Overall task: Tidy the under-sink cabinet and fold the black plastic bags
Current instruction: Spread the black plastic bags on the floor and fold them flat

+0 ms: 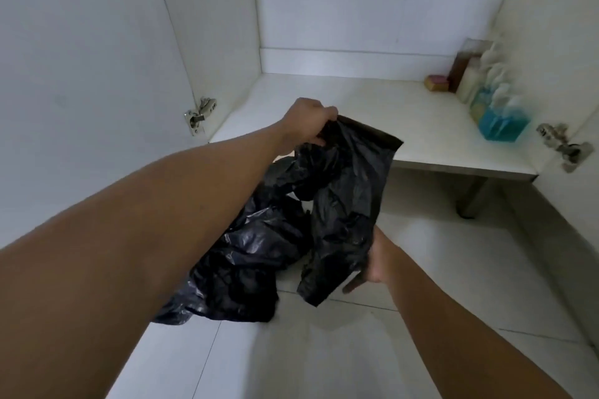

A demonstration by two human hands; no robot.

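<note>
Item: black plastic bag (353,191), one, crumpled, held clear of the floor in front of the open under-sink cabinet.

Left hand (308,121): fingers clenched on the bag's top hem, pinching a bunched corner. From those fingers the hem ran out flat to the right, and the rest of the bag hung down and towards the person.

Right hand (377,261): took the bag's lower end. Most of its fingers were hidden behind the plastic; one digit showed curled under the lower edge, so it read as a grip, not a flat palm.

Long axis: from the left fingers above and farther off, to the right fingers below and nearer the body. The bag was drawn out between the two but not taut or smooth. The fold would likely turn on this line, the upper end brought down to the lower once the creases were flattened.

Heap of black bags (246,269): on the tiled floor (324,350), below the left forearm and just left of the right fingers, not yet folded.

Cabinet shelf (372,100): beyond the left fingers. On it, well to the right, stood a bottle of blue liquid (500,125), pale bottles and a small sponge (437,83).
</note>
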